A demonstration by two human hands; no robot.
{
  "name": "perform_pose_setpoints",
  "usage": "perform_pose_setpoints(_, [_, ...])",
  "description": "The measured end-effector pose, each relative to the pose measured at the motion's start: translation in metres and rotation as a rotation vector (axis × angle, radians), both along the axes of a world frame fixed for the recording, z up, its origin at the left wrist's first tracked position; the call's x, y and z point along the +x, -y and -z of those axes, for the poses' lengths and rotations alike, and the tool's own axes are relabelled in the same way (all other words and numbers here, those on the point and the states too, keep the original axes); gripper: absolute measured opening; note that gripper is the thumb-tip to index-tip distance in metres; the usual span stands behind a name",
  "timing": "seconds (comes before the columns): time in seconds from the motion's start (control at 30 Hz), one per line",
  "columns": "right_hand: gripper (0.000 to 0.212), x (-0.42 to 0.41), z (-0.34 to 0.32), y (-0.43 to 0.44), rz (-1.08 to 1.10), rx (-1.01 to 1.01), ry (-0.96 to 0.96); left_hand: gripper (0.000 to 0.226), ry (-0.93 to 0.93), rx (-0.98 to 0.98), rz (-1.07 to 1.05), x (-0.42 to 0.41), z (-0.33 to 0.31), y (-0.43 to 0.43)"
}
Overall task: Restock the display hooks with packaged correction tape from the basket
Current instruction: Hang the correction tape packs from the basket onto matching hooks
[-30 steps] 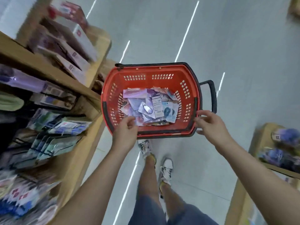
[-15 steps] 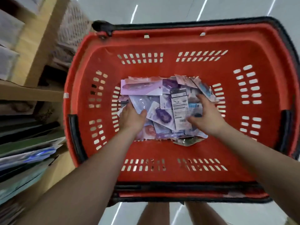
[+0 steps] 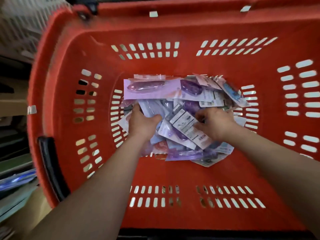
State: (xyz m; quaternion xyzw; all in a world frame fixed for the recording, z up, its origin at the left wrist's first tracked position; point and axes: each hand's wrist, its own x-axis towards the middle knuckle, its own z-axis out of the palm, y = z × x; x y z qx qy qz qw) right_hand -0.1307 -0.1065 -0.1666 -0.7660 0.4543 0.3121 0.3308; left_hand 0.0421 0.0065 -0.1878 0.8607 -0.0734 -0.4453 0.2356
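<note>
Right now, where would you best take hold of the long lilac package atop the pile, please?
Probably pinch its bare left end, coming from the left: the long lilac package lies flat on top, the blister fills its middle, and other packs crowd its right.

red basket (image 3: pixel 173 32) | left grip (image 3: pixel 143 122) and right grip (image 3: pixel 216 122) — both in correction-tape packets (image 3: pixel 150 90) | holds unclear

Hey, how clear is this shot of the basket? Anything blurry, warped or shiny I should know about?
Head view: the basket bulges from the wide-angle lens, and its left rim smears with motion blur. Head view: the packets look soft, their print unreadable, with slight glare on the plastic. Head view: the light is even, with no hard shadows under the left hand or the right hand.
</note>
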Motion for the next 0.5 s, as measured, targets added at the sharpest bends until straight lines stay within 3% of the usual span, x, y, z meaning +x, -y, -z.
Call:
perform_pose_setpoints(0.1, [0.014, -0.005, -0.007, 0.007, 0.219, -0.01, 0.119, 0.044, 0.006, -0.068, -0.102, 0.007, -0.03, -0.016])
perform_pose_setpoints(0.2, [0.02, -0.009, -0.022, 0.011, 0.456, -0.006, 0.306, 0.044, 0.047, -0.151, -0.167, 0.013, -0.077, -0.032])
perform_pose_setpoints(0.3, [0.032, -0.004, -0.045, 0.01, 0.706, 0.191, 0.489, 0.044, 0.053, -0.308, -0.197, 0.017, -0.119, -0.037])
perform_pose_setpoints(0.4, [0.054, 0.006, -0.062, 0.004, 0.733, 0.398, 0.568, 0.046, -0.028, -0.479, -0.254, 0.018, -0.146, -0.028])
perform_pose_setpoints(0.5, [0.048, 0.01, -0.073, 0.003, 0.679, 0.471, 0.579, 0.042, -0.247, -0.57, -0.369, 0.015, -0.151, -0.011])
